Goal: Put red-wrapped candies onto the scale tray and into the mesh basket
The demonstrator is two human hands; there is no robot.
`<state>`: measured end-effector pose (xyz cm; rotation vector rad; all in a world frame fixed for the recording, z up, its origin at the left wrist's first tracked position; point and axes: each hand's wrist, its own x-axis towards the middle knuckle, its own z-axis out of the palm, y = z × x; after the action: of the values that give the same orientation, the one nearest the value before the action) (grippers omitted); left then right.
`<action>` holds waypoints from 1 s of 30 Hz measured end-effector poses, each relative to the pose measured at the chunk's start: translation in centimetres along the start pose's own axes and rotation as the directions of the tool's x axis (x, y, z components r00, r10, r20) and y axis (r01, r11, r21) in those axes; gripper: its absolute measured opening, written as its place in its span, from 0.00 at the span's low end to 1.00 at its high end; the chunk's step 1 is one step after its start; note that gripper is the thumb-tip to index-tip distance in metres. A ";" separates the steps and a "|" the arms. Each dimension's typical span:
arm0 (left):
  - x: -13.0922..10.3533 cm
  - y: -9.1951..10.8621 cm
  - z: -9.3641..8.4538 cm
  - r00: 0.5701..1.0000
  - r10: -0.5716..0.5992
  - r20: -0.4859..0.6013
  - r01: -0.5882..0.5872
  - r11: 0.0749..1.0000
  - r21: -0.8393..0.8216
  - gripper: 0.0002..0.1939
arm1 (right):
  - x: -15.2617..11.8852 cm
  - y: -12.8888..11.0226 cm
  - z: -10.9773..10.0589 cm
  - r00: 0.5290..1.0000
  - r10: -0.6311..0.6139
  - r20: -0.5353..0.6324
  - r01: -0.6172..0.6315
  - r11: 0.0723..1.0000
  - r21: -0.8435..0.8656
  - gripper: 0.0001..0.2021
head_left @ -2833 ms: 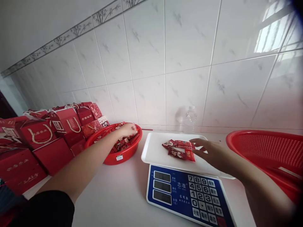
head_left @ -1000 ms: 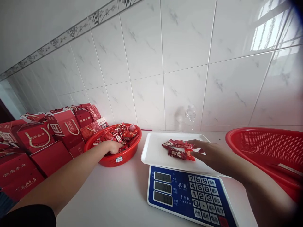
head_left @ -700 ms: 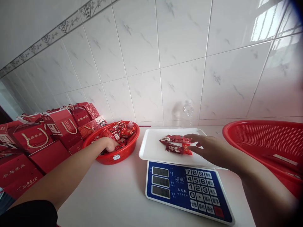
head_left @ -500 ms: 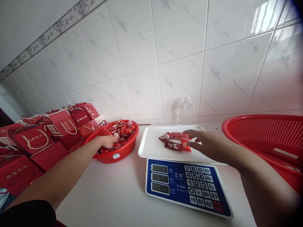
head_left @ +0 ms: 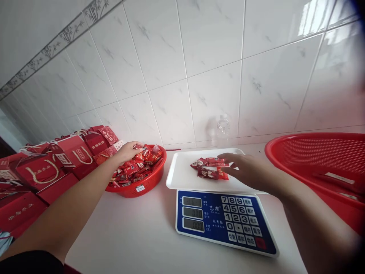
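My left hand is at the far side of a round red plastic basket heaped with red-wrapped candies. Its fingers are curled, with the tips against a wrapped candy at the top of the heap. My right hand hovers at the right of a white scale tray, thumb and fingers apart. Just beside its fingertips lie several red and dark-red candy packets. In front of the tray is the scale's blue keypad panel with three grey displays.
Red gift boxes with rope handles crowd the left side. A larger red perforated basket stands at the right, holding something with a white label. A clear plastic bottle is behind the tray, near the tiled wall.
My left hand has moved up from within the candies to the far side of the heap. My right hand has stayed by the packets, still apart-fingered. The top display's reading looks different.
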<state>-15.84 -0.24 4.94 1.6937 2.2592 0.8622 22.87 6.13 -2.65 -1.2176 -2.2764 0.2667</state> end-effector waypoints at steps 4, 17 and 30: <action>-0.8 4.2 4.3 0.992 0.103 0.077 -0.083 0.969 -0.233 0.18 | 0.0 -2.2 -0.4 0.998 0.018 0.054 -0.026 0.989 0.143 0.19; -2.5 13.3 14.3 0.945 0.301 0.130 -0.229 0.889 -0.398 0.08 | 1.4 -1.7 0.6 0.947 0.283 -0.149 -0.181 0.858 0.481 0.19; -1.2 12.3 15.4 0.952 0.301 0.062 -0.273 0.921 -0.278 0.08 | 1.4 0.0 2.3 0.992 0.125 0.005 -0.124 0.983 0.133 0.17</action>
<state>1.93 5.98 -1.03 1.9168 1.7595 1.0560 20.99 7.43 -4.05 -1.2910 -2.1454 0.4551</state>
